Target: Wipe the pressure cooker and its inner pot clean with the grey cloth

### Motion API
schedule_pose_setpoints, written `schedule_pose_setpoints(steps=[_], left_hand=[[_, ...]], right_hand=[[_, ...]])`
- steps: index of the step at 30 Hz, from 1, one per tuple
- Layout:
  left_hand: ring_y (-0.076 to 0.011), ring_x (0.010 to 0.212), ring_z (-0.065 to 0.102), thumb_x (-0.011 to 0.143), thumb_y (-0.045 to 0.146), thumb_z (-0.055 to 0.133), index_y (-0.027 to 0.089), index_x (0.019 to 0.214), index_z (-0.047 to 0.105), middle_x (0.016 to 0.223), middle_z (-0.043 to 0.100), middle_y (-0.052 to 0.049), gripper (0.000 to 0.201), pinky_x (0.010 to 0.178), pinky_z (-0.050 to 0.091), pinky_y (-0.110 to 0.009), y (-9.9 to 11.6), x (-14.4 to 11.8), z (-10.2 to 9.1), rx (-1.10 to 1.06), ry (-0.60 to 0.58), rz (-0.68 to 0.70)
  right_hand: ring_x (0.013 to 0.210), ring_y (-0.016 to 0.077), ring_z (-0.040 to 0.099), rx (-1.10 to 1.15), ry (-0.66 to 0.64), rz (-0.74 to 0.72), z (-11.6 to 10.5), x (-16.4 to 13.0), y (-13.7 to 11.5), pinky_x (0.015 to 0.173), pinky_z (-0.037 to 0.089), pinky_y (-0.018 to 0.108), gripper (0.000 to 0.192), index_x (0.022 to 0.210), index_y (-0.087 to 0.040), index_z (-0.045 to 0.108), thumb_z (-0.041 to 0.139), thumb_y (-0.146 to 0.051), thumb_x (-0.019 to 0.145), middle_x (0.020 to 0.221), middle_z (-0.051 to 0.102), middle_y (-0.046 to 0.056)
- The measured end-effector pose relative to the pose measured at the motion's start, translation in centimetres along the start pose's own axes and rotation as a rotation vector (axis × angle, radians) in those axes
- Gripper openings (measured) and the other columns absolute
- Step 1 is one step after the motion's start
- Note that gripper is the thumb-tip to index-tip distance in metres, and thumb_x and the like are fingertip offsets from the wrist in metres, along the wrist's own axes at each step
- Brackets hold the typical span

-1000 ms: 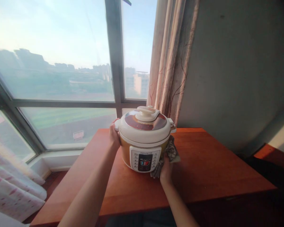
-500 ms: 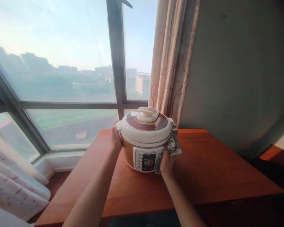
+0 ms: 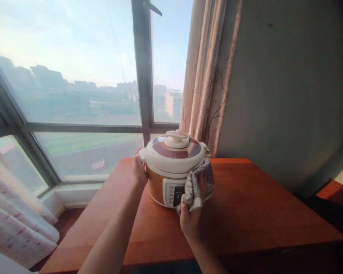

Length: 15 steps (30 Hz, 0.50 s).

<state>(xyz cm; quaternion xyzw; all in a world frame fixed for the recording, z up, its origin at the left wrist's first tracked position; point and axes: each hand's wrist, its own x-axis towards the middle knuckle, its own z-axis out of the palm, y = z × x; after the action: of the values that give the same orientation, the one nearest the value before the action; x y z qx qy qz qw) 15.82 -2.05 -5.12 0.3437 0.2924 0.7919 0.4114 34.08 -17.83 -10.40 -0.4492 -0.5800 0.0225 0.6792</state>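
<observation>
Right hand (image 3: 191, 219) — closed around the grey cloth (image 3: 196, 183) — has shifted onto the cooker (image 3: 174, 167) front, covering the panel; left hand (image 3: 139, 171) still grips its side.

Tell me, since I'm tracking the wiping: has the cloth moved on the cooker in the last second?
Yes. The cloth, in the right hand, went from beside the cooker's control panel to partly over it.

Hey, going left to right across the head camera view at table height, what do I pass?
White patterned curtain → left hand → pressure cooker → grey cloth in the right hand → bare red-brown table.
</observation>
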Motion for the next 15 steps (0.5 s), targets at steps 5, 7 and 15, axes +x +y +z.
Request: schedule_pose_setpoints(steps=[5,7,15], left_hand=[[-0.0245,0.096,0.061,0.081,0.05,0.061,0.025,0.111,0.066,0.099,0.068,-0.004,0.039,0.081,0.048,-0.034,0.3,0.1,-0.1,0.004,0.045,-0.037],[-0.0242,0.098,0.061,0.082,0.049,0.06,0.024,0.11,0.067,0.099,0.067,-0.004,0.038,0.083,0.047,-0.033,0.5,0.1,-0.1,0.042,0.049,-0.014],[-0.02,0.082,0.057,0.08,0.044,0.062,0.023,0.107,0.066,0.088,0.063,-0.002,0.035,0.072,0.043,-0.03,1.4,0.0,0.5,0.071,0.049,-0.024]], right_hand=[[0.152,0.0438,0.012,-0.218,-0.132,-0.31,-1.5,3.5,-0.6,0.115,0.018,0.071,0.073,0.159,-0.022,0.026,0.042,-0.045,0.091,0.167,0.019,0.012],[0.151,0.0426,0.017,-0.271,-0.145,-0.39,-1.9,6.6,-0.3,0.116,0.019,0.068,0.075,0.157,-0.022,0.03,0.045,-0.047,0.089,0.165,0.025,0.012],[0.147,0.0325,0.031,-0.05,0.046,-0.211,-1.1,10.2,1.8,0.119,0.023,0.059,0.064,0.152,-0.021,0.039,0.044,-0.041,0.092,0.156,0.042,0.013]])
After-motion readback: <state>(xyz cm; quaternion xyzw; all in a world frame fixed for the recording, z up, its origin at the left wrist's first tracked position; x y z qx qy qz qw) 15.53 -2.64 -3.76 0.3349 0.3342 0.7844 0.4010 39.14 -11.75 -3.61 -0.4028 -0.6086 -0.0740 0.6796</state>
